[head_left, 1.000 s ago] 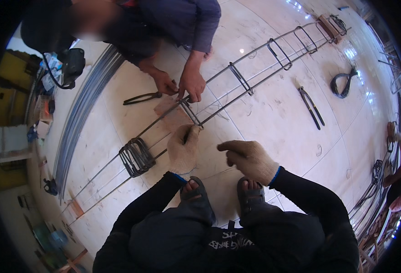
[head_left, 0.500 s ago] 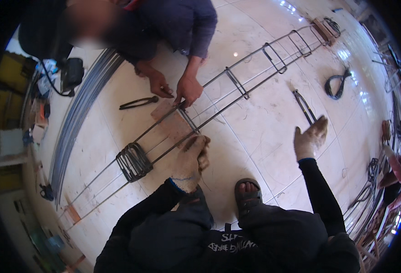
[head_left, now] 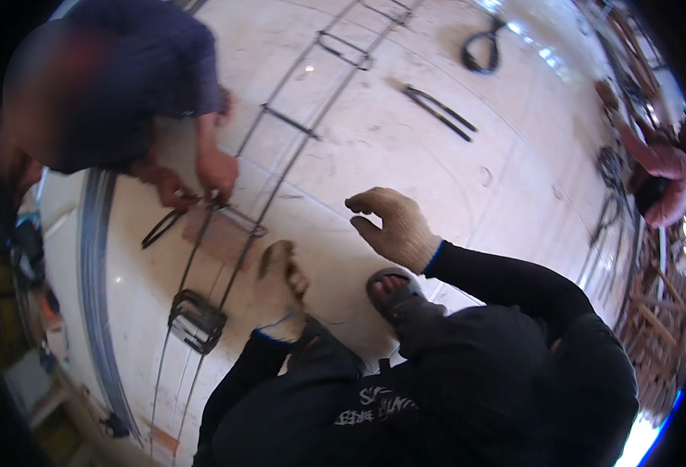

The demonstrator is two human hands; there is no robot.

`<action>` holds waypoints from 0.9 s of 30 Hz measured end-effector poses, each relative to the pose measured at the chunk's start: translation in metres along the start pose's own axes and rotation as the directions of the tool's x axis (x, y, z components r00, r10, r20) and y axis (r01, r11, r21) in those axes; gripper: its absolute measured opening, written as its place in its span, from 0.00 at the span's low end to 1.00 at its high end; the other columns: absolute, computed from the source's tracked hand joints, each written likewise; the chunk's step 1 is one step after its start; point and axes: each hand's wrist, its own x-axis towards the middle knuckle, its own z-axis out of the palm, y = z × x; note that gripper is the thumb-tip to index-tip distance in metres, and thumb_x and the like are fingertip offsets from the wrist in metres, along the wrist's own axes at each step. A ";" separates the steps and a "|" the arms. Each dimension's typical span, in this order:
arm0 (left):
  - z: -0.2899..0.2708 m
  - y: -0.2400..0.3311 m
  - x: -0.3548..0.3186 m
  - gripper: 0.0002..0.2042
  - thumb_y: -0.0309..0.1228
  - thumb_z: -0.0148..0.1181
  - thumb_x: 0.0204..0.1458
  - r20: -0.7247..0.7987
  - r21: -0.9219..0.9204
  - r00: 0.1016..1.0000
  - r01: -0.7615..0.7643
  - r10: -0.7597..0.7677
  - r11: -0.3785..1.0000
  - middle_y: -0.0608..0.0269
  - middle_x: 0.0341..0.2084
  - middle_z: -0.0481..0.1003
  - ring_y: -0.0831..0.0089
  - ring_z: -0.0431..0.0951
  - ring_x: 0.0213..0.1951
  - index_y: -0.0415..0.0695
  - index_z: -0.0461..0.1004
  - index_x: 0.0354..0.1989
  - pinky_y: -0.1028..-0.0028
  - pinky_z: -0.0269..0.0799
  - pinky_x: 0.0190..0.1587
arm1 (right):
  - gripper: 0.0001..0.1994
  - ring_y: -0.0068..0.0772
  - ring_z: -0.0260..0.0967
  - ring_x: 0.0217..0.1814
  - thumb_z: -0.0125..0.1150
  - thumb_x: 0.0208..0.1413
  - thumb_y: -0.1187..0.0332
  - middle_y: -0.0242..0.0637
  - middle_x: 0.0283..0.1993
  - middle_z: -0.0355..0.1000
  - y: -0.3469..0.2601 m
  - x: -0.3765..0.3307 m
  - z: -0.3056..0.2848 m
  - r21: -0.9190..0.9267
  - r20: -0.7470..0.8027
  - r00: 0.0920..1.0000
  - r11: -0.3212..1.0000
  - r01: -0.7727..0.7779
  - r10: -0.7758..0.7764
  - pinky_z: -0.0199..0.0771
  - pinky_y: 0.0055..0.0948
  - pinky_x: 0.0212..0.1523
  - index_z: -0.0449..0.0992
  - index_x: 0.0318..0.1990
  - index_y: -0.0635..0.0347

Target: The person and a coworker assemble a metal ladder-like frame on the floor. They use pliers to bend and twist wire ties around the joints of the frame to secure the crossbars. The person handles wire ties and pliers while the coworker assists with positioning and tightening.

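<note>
My left hand [head_left: 279,292], in a light work glove with brown palm, is beside the long rebar cage [head_left: 269,198] on the floor. Its fingers are curled together; whatever they hold is too small or hidden to make out. My right hand [head_left: 396,227], gloved too, hovers over the floor with nothing in it, fingers bent and thumb apart. Beyond it lie tying pincers [head_left: 440,113]. Close to my left hand, a square stirrup [head_left: 242,220] sits across the bars above a reddish-brown block [head_left: 217,240]. Several bunched stirrups [head_left: 196,321] hang on the bars nearer me.
Across the cage a co-worker's hand [head_left: 217,173] touches the stirrup corner; the other grips dark pincers [head_left: 160,227]. Long bundled rods [head_left: 98,288] lie at the left. A wire coil [head_left: 480,50] lies at the far right. Another person [head_left: 662,175] crouches by the right-hand clutter.
My right hand has drawn back from the pincers on the floor toward my left hand. The co-worker has taken hold of the other pincers. The view has swung to the right.
</note>
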 end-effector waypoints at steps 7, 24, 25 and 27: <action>-0.028 -0.021 0.017 0.11 0.39 0.63 0.74 -0.019 -0.124 0.997 0.075 -0.078 0.989 0.74 0.32 0.71 0.83 0.65 0.23 0.45 0.77 0.53 0.78 0.59 0.24 | 0.16 0.50 0.81 0.57 0.72 0.61 0.67 0.45 0.53 0.82 0.115 0.017 -0.064 -0.282 -0.508 0.828 0.862 -0.421 0.238 0.82 0.45 0.58 0.86 0.56 0.53; -0.013 -0.005 0.017 0.13 0.41 0.61 0.74 -0.121 -0.087 0.991 -0.066 0.055 0.994 0.72 0.32 0.71 0.78 0.70 0.29 0.44 0.78 0.52 0.74 0.67 0.30 | 0.08 0.51 0.84 0.45 0.66 0.63 0.64 0.42 0.45 0.86 -0.007 0.077 -0.039 -0.321 -0.271 0.960 0.947 -0.025 -0.067 0.84 0.44 0.48 0.89 0.44 0.51; -0.013 -0.002 0.017 0.13 0.41 0.62 0.74 -0.171 -0.098 0.983 -0.084 0.066 0.992 0.72 0.31 0.71 0.79 0.70 0.28 0.45 0.79 0.51 0.74 0.67 0.30 | 0.08 0.46 0.84 0.43 0.67 0.63 0.65 0.42 0.43 0.86 -0.023 0.082 -0.045 -0.262 -0.261 0.962 0.965 0.008 -0.078 0.83 0.41 0.46 0.89 0.45 0.54; -0.009 0.004 0.017 0.13 0.42 0.63 0.72 -0.222 -0.132 0.974 -0.081 0.050 0.988 0.73 0.30 0.73 0.80 0.72 0.27 0.45 0.81 0.50 0.75 0.68 0.29 | 0.10 0.37 0.83 0.39 0.69 0.65 0.66 0.40 0.40 0.86 -0.052 0.084 -0.050 -0.069 -0.203 0.979 0.997 -0.035 0.021 0.82 0.35 0.43 0.88 0.47 0.60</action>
